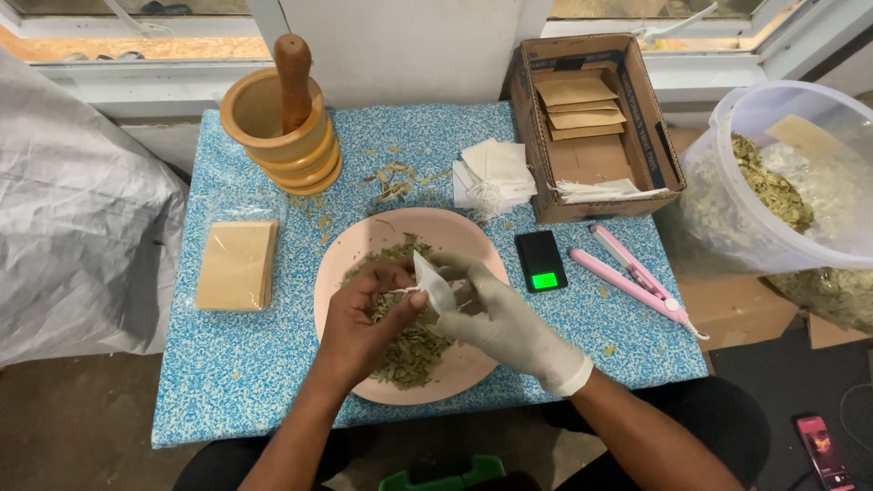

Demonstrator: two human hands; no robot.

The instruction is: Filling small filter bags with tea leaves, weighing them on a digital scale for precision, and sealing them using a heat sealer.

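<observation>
I'm watching the left hand (364,318) pinching dried leaves (414,350) while the gloved right hand (500,318) is gripping the small white bag (433,284) over the pink plate (473,238); a tilting bag risks spilling leaves onto the table (227,382).

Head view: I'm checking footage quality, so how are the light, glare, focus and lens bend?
Head view: soft, even light, with faint shadows under the left hand and gloved right hand; bright overexposed window strip along the top; the small white bag is sharp; the blue table edges bow slightly from the wide lens.
</observation>
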